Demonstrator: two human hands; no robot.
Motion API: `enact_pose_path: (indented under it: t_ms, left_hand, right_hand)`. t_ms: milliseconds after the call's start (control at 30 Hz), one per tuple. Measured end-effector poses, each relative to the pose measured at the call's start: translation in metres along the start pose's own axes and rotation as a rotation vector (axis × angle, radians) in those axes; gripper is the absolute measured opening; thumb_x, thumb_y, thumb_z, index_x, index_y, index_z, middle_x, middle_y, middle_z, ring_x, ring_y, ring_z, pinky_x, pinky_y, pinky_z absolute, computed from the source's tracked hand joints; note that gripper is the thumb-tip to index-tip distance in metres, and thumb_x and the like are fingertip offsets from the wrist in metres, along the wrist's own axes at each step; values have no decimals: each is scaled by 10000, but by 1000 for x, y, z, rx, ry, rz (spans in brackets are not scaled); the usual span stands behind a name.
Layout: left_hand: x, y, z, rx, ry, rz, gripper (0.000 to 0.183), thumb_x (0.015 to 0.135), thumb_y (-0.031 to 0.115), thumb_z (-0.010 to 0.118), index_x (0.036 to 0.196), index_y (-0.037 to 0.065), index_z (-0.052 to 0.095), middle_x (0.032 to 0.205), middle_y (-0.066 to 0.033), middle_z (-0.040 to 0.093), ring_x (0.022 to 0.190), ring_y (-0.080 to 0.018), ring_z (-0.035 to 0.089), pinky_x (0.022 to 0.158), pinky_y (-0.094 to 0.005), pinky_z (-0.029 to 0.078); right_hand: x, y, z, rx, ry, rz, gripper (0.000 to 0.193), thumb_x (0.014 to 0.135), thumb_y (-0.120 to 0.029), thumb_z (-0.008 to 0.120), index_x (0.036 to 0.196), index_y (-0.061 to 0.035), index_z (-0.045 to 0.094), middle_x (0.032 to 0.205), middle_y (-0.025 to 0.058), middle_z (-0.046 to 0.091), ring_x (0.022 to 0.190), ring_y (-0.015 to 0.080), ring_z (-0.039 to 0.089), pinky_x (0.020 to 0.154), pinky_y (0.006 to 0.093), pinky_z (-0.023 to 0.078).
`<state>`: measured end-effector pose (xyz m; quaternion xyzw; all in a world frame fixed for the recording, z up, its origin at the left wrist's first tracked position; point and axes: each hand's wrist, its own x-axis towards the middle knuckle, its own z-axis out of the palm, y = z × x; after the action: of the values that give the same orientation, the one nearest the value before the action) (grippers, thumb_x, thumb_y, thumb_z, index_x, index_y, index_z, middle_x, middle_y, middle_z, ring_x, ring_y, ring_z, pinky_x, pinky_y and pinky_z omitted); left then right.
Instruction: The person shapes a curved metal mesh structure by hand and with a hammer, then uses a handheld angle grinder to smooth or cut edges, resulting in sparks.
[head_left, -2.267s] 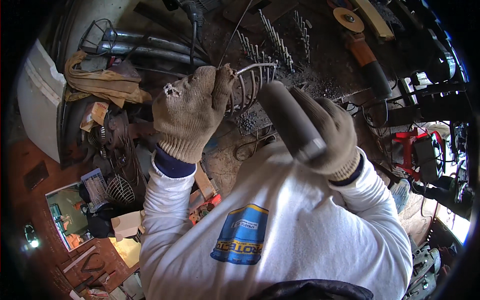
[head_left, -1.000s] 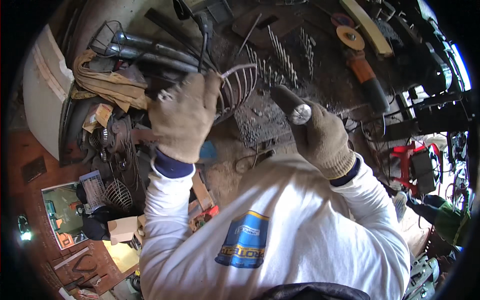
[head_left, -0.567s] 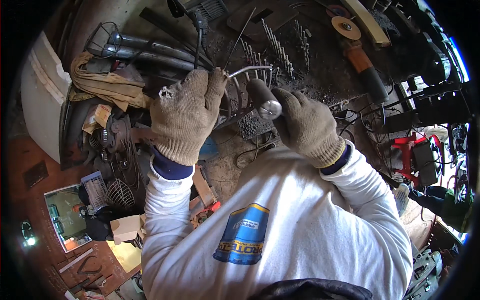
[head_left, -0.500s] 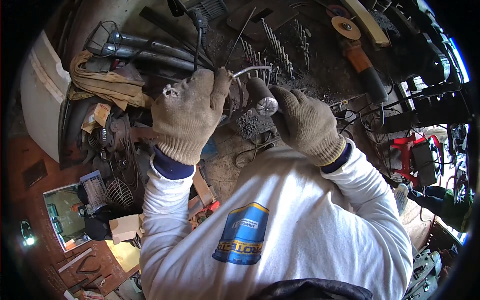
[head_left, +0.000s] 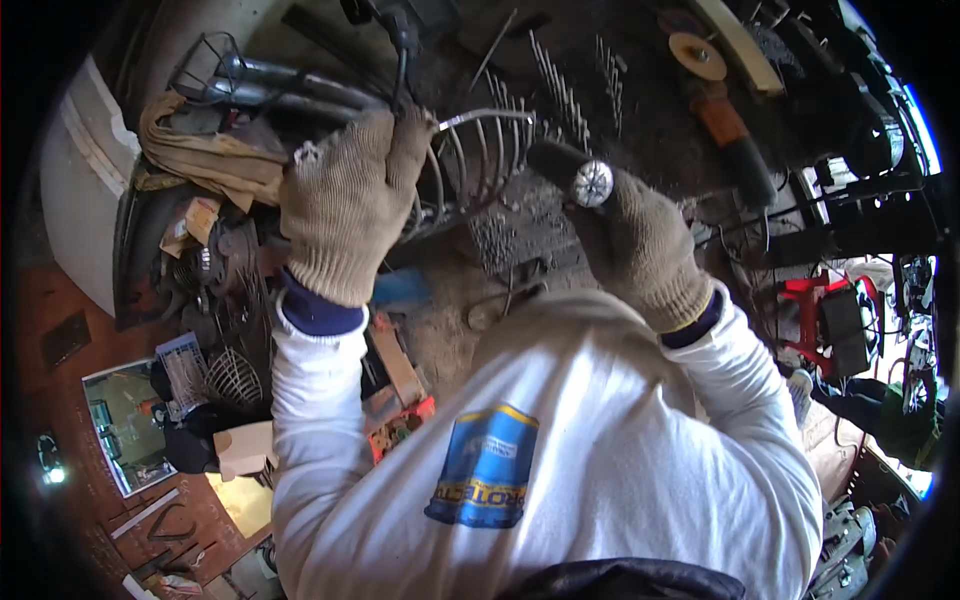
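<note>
At upper left of centre, left hand (head_left: 350, 200), gloved, fingers curled tight on the left end of a ribbed metal piece (head_left: 485, 115), reaching across upper centre over the dark table (head_left: 645, 155). Right of centre, right hand (head_left: 645, 245), with fingers wrapped around a dark cylindrical tool (head_left: 565, 168), just beside the rightmost rib; cannot tell whether touching. Probably in hand: striking or shaping the ribs. Needed for any further blow: a steady left hold and a controlled swing, clear of the left fingers.

Left hand (head_left: 345, 205) curled; right hand (head_left: 645, 245) clenched
</note>
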<state>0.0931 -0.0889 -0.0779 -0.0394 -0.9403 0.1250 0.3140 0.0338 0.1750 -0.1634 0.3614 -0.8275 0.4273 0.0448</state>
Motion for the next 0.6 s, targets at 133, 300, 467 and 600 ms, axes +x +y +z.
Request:
enact_pose_path:
  t_ms: [133,300,467,600]
  left_hand:
    - [6,-8,-7,-194,-16,-97,362,988,378,626,771,89,644,642,-119,624,551,-287,643,492,-389,487]
    - [3,-13,-12,-582,-94,-278,269,985,252,663,963,-16,675,791,-118,668,708,-255,607,628,-338,452]
    - [-6,-16,-1,-870,-20,-387,241,975,253,691,969,13,711,729,-27,646,634,-101,536,587,-285,420]
    - [-8,-12,10,-912,36,-334,239,970,248,699,961,10,715,748,-39,666,640,-100,544,594,-287,429]
  right_hand:
    - [4,11,-1,238,4,216,355,937,-206,685,1248,-57,603,965,200,702,853,347,711,751,408,562]
    - [3,28,3,673,116,353,429,932,-274,744,1234,-13,589,938,70,682,831,156,657,746,307,535]
    - [10,33,-3,925,53,488,474,906,-314,784,1232,-29,590,899,10,647,763,73,605,646,236,512]
    - [16,22,-12,1044,-11,505,492,891,-303,800,1243,-33,587,873,-9,634,702,60,576,590,226,493]
